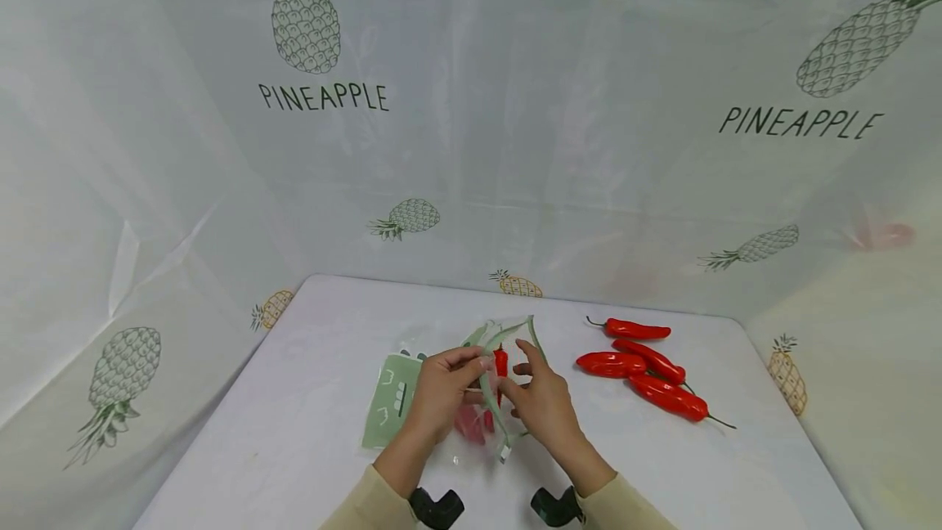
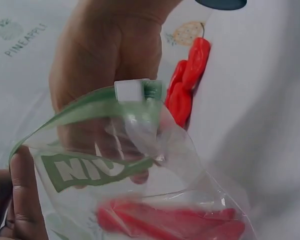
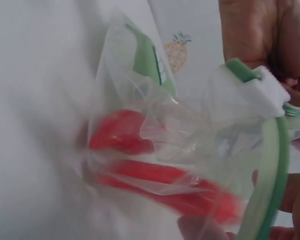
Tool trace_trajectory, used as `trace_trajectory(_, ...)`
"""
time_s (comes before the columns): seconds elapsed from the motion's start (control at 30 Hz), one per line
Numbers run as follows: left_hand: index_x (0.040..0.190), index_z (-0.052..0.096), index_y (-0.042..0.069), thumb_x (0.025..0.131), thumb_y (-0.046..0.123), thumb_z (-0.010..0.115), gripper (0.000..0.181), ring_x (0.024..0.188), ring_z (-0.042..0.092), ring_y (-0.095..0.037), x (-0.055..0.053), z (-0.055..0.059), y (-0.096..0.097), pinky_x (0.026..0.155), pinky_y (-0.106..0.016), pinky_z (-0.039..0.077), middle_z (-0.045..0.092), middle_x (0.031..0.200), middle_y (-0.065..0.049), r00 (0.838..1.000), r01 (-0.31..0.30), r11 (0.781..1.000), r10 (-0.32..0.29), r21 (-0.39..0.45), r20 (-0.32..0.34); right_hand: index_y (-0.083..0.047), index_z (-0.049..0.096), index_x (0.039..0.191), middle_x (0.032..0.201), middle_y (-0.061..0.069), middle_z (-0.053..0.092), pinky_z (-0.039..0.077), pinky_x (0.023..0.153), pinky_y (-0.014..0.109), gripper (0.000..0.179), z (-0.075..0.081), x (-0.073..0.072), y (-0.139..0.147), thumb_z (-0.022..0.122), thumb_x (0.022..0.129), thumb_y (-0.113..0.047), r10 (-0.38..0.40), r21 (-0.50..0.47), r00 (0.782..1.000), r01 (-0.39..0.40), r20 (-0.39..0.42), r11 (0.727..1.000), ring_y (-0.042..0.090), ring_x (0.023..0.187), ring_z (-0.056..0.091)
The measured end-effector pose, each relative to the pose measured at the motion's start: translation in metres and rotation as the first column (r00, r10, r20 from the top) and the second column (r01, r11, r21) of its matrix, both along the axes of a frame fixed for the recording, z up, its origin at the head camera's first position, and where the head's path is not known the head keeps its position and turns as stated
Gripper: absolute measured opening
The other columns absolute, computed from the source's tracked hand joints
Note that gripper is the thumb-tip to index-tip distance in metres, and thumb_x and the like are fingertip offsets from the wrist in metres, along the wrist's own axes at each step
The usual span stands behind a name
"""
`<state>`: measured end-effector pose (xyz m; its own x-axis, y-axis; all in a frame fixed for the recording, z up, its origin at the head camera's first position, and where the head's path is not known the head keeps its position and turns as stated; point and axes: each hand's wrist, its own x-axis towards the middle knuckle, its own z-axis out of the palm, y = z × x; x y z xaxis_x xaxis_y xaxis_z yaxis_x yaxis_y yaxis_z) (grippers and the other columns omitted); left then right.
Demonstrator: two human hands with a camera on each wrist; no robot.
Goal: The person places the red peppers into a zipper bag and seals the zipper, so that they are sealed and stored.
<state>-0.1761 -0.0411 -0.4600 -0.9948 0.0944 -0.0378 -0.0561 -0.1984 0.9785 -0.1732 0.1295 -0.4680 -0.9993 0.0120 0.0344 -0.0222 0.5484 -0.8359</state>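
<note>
A clear slider zip bag (image 2: 102,172) with a green-edged mouth and a white slider (image 2: 129,91) stands between the two hands. Red chili peppers (image 3: 147,172) lie inside it, seen through the plastic. My left hand (image 1: 444,391) pinches the bag's green rim between thumb and fingers. At the right side of the mouth is my right hand (image 1: 543,399), its fingers spread and loosely bent beside the green edge. In the left wrist view its fingers show through the plastic above the peppers, with nothing gripped.
Several loose red chili peppers (image 1: 666,395) lie grouped on the white table (image 1: 309,399) to the right. A green printed panel (image 1: 390,399) on clear plastic lies left of the left hand. A pineapple-print sheet (image 1: 545,145) hangs behind the table and along its sides.
</note>
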Motion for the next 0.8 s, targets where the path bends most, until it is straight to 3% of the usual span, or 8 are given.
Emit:
trace_trajectory(0.17, 0.124, 0.072, -0.008, 0.098, 0.012, 0.076, 0.034, 0.076, 0.074, -0.014, 0.000, 0.001, -0.002, 0.066, -0.028, 0.065, 0.075, 0.093, -0.004, 1.000, -0.023, 1.000, 0.023, -0.003, 0.004, -0.009, 0.048, 0.154, 0.128, 0.023, 0.070, 0.064, 0.058, 0.030, 0.070, 0.000, 0.002, -0.001, 0.081, 0.094, -0.025, 0.012, 0.017, 1.000, -0.012, -0.011, 1.000, 0.024, 0.087, 0.077)
trace_trajectory(0.43, 0.119, 0.077, -0.003, 0.096, 0.016, 0.079, 0.030, 0.077, 0.075, -0.015, 0.001, -0.001, -0.002, 0.069, -0.028, 0.065, 0.078, 0.099, -0.013, 0.997, -0.070, 0.990, 0.065, -0.124, -0.043, -0.005, 0.056, 0.147, 0.124, 0.023, 0.071, 0.065, 0.063, 0.027, 0.057, -0.004, 0.004, 0.001, 0.078, 0.097, -0.021, 0.041, -0.039, 0.996, -0.044, -0.077, 0.998, 0.019, 0.086, 0.076)
trace_trajectory(0.6, 0.117, 0.078, -0.002, 0.096, 0.018, 0.079, 0.029, 0.074, 0.074, -0.014, -0.001, -0.006, -0.002, 0.069, -0.032, 0.066, 0.078, 0.098, -0.015, 0.995, -0.072, 0.981, 0.058, -0.182, -0.082, -0.006, 0.061, 0.141, 0.120, 0.021, 0.072, 0.064, 0.064, 0.024, 0.047, -0.005, 0.005, 0.004, 0.077, 0.097, -0.017, 0.035, -0.083, 0.992, -0.045, -0.124, 0.996, 0.017, 0.085, 0.075)
trace_trajectory(0.8, 0.114, 0.079, 0.000, 0.097, 0.021, 0.079, 0.027, 0.063, 0.075, -0.022, 0.002, -0.011, 0.001, 0.058, -0.038, 0.065, 0.076, 0.084, -0.009, 0.996, -0.051, 0.964, 0.029, -0.261, -0.089, -0.006, 0.065, 0.136, 0.118, 0.020, 0.072, 0.064, 0.066, 0.023, 0.040, -0.002, 0.006, 0.008, 0.075, 0.098, -0.013, 0.025, -0.111, 0.988, -0.042, -0.150, 0.993, 0.019, 0.090, 0.075)
